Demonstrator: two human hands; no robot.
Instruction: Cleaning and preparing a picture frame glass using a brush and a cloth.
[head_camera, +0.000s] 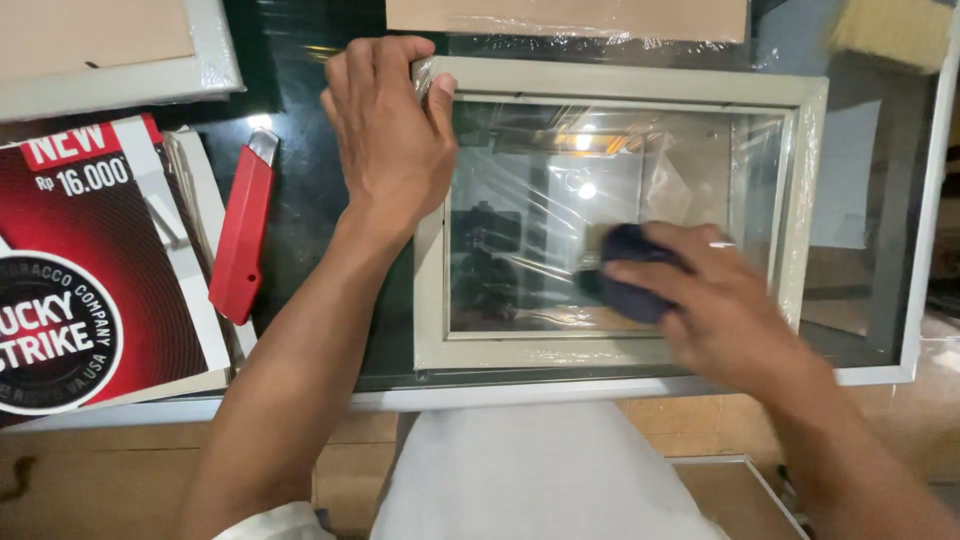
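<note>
On the dark glass table (300, 200), a pale frame (430, 300) (plastic-wrapped, glazed) lies flat; left hand (390, 130) spread on its corner, right hand (700, 300) clutching a dark cloth (625, 290); red cutter (242, 235) nearby.

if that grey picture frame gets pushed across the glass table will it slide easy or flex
The grey picture frame probably slides easily: clear film wraps it and it lies flat on the smooth glass table. It looks rigid, with straight rails, so little flex. Its glass pane is likely fragile; the left hand steadies its corner.
</note>
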